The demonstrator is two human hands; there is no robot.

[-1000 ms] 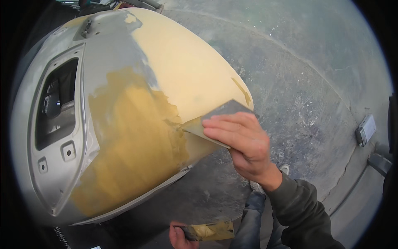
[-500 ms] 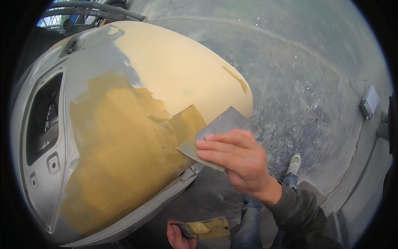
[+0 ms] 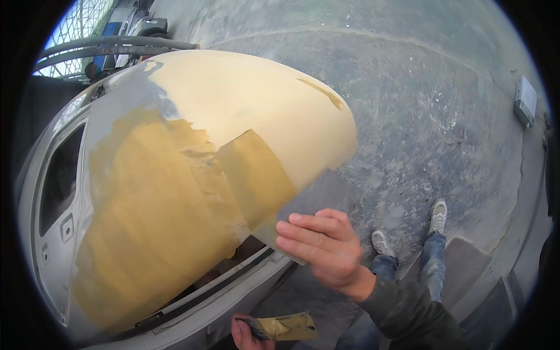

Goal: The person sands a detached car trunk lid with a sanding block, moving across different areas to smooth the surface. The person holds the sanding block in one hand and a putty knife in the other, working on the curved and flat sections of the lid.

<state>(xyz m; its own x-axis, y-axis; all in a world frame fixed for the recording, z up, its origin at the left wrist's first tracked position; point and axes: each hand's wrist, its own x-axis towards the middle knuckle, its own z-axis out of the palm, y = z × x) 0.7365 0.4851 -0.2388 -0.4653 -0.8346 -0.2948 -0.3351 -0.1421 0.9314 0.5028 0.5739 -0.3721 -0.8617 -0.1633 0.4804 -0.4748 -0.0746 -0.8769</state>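
My right hand [image 3: 329,251] is closed on a flat grey filler spreader [image 3: 321,195], its fingers laid over the face of the blade. The blade rests at the lower right edge of a large curved vehicle panel [image 3: 239,87], beside a fresh strip of mustard-yellow filler [image 3: 256,175]. More of this filler [image 3: 151,216] covers the panel's left and lower part, next to a smooth cream area. Low in the picture, my left hand [image 3: 248,335] grips a small flat plate [image 3: 300,326] with a lump of yellow filler on it.
A silver frame with a dark window opening [image 3: 61,181] borders the panel on the left. Below runs a pale body edge [image 3: 233,306] with a dark gap. Grey pipes [image 3: 116,46] stand beyond. A grey-white box [image 3: 525,100] lies on the stained floor at far right.
My right hand has drawn the spreader down to the panel's lower edge, leaving a longer yellow strip. My view has shifted, so both feet now show. The left hand still holds its plate.
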